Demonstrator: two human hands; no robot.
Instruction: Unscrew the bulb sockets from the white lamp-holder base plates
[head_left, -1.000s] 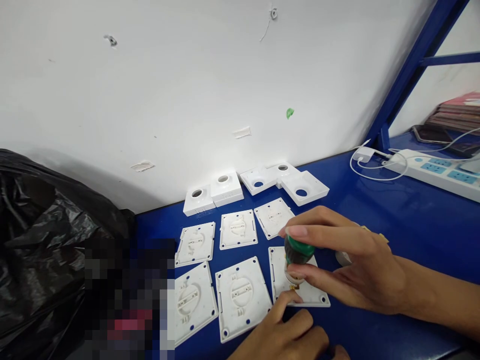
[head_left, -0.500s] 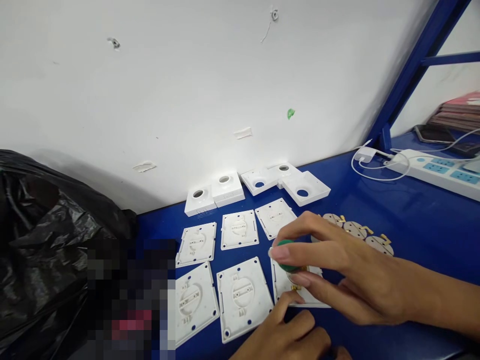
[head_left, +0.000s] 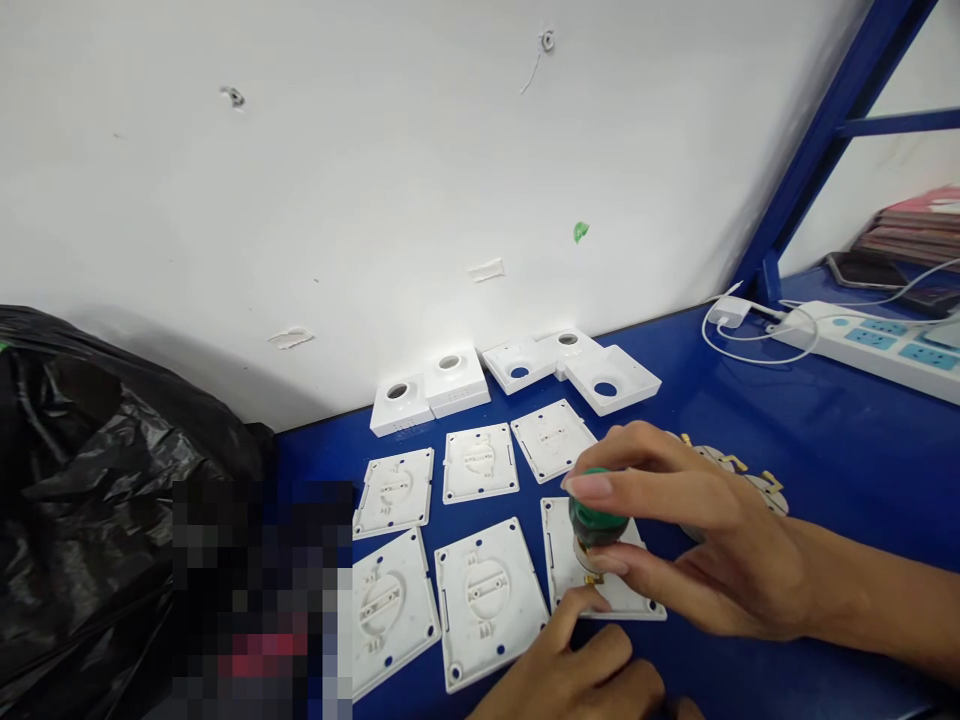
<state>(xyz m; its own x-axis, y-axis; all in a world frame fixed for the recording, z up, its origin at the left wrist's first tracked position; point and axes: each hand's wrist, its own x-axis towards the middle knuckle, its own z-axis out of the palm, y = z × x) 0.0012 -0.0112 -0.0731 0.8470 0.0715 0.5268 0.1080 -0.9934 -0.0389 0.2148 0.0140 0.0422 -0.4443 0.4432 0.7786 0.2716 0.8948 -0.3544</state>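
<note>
My right hand grips a screwdriver by its short green handle, thumb below and fingers curled over the top. It stands over a white square base plate at the front. The screwdriver's tip is hidden. Under it, part of a round fitting shows, with a small brass tab. With its index fingertip against the plate beside that tab, my left hand keeps its other fingers curled. Several similar white base plates lie to the left and behind, each with a round raised centre.
White box covers with round holes stand along the wall. Grey discs with brass tabs lie partly behind my right hand. A power strip with white cables is at the right. A black plastic bag fills the left side.
My right hand has shifted slightly right with the screwdriver, and more of its green handle shows. My left index finger stays by the brass tab. The view has moved slightly.
</note>
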